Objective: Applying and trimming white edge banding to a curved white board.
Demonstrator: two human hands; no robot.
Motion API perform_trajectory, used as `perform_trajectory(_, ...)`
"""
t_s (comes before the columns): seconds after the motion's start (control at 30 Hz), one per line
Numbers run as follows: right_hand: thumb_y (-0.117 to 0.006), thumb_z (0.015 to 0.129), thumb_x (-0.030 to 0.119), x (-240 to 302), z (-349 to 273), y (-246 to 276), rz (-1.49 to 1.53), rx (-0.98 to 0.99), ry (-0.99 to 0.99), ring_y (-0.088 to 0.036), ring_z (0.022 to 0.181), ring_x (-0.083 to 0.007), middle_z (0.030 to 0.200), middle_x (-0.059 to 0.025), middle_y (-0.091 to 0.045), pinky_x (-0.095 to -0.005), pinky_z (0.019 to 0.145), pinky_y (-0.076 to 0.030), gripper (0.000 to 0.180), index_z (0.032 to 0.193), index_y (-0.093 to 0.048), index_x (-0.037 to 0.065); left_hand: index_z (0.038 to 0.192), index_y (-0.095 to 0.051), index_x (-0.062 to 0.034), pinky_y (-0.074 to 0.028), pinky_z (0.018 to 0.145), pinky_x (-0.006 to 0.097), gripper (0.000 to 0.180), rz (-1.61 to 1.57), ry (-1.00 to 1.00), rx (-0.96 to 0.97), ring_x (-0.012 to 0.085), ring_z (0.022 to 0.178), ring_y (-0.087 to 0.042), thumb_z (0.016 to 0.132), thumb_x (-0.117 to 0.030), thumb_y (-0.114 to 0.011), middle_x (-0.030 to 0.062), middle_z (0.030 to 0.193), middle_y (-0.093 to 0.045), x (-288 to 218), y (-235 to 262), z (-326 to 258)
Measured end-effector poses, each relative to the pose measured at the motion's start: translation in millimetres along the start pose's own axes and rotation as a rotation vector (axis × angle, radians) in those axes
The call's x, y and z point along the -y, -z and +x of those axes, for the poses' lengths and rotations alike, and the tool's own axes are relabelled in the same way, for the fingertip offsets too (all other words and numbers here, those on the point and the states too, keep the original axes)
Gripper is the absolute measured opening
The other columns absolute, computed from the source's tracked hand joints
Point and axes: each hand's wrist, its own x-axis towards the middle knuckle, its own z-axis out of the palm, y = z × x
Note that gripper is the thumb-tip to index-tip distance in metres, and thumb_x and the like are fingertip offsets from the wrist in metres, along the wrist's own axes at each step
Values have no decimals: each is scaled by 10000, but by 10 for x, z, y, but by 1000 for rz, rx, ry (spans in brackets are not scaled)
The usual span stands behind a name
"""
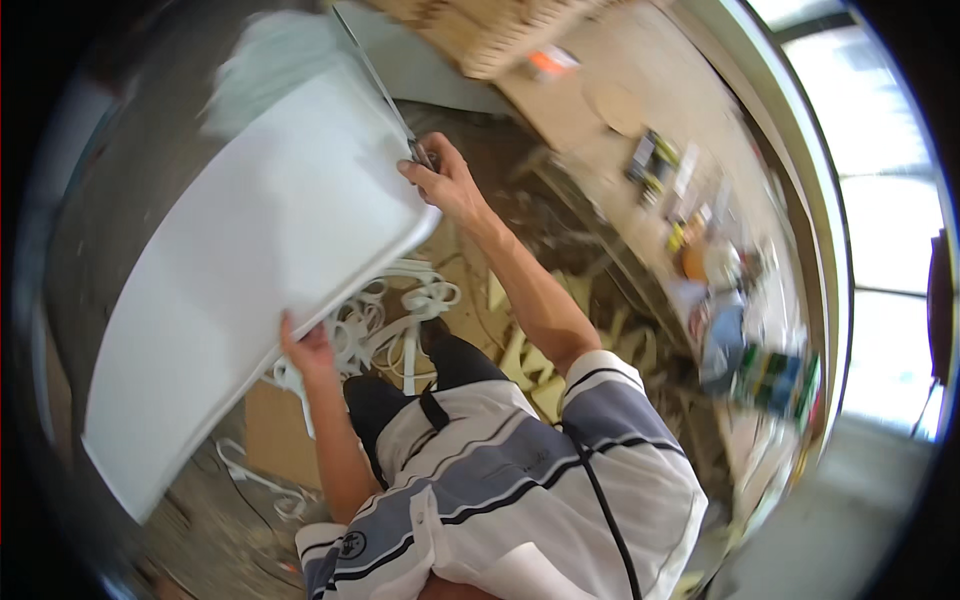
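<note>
A large white panel spreads across from eight to eleven o'clock, one long edge facing the person's body. Just left of twelve o'clock, the right hand curls its fingers around the dark handle of a long, thin, blade-like tool, which points toward eleven along the panel's end; whether the tool touches the panel I cannot tell. Between eight and nine, the left hand meets the panel's near edge, fingertips against it; blur hides whether the fingers pinch or merely steady it. Tangled white strips hang just inside that edge, with a brown cardboard piece at eight. Yellowish scraps lie toward five. A cluttered workbench runs from one to four, a green checked package near its four o'clock end.
</note>
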Motion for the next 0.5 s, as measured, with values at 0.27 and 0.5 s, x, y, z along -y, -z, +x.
perform_trajectory(0.27,-489,980,224,-627,-2654,2178,-158,-1308,142,-498,938,-195,1035,-109,-509,-344,868,-427,286,1156,-452,1,1124,-590,-22,-516,883,433,410,92,109,-37,280,969,-604,804,-225,-748,129,1025,-631,-97,61,134)
perform_trajectory(0.5,-539,958,289,-1825,-4737,3752,-798,-1916,-571,-613,932,-451,1065,-272,-614,-507,787,-466,369,1172,-468,-3,1082,-605,-22,-523,826,396,377,206,108,1,253,896,-603,809,-242,-742,109,962,-630,-163,-40,-189)
